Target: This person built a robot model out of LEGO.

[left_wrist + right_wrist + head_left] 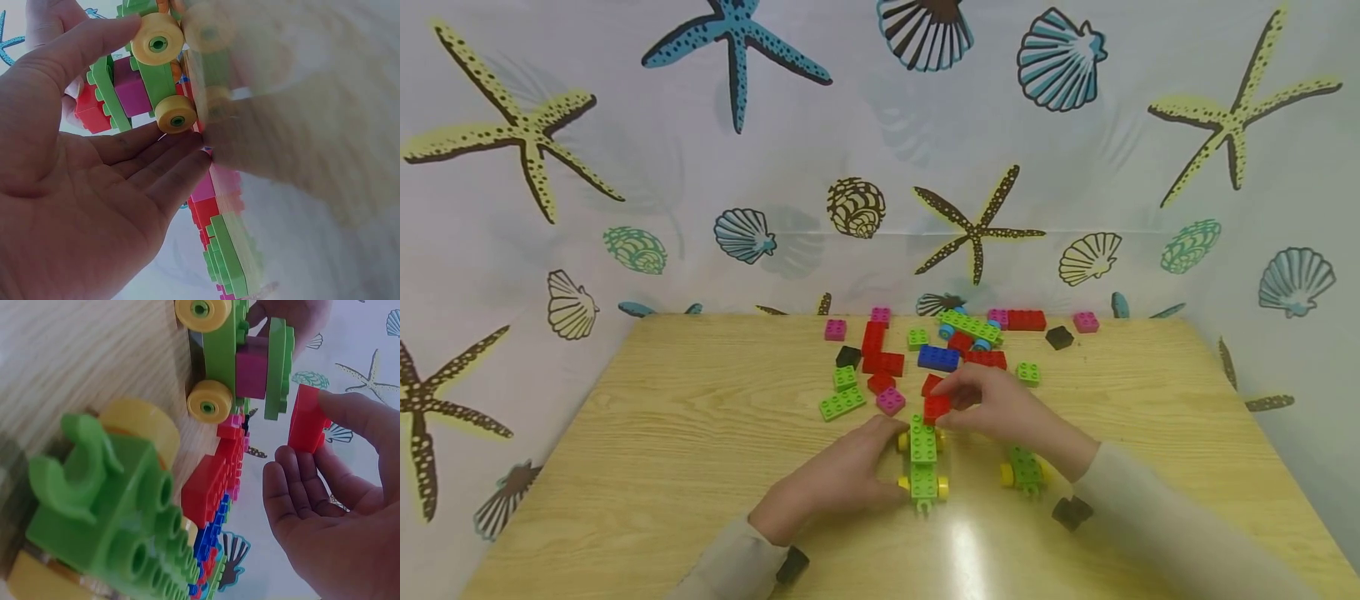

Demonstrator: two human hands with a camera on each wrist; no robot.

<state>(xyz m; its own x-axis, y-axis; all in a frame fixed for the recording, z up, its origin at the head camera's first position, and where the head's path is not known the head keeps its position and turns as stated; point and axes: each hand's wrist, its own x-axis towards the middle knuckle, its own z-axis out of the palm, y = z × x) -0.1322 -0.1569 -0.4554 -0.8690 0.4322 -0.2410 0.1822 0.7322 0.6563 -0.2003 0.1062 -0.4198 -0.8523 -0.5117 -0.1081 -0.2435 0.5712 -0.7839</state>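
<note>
The step in hand looks like stacking onto the green car (923, 450), which stands on its yellow wheels (178, 114) on the tabletop (662, 467), with the left hand (842, 475) beside it, thumb and fairly straight fingers spread along the wheels. The right hand (1000, 406) pinches a red block (936, 409) close by the far end of the car's top plate (279, 369); whether they touch I cannot tell. The next move seems to call for lining the block up and pressing it down squarely while the car is steadied.
</note>
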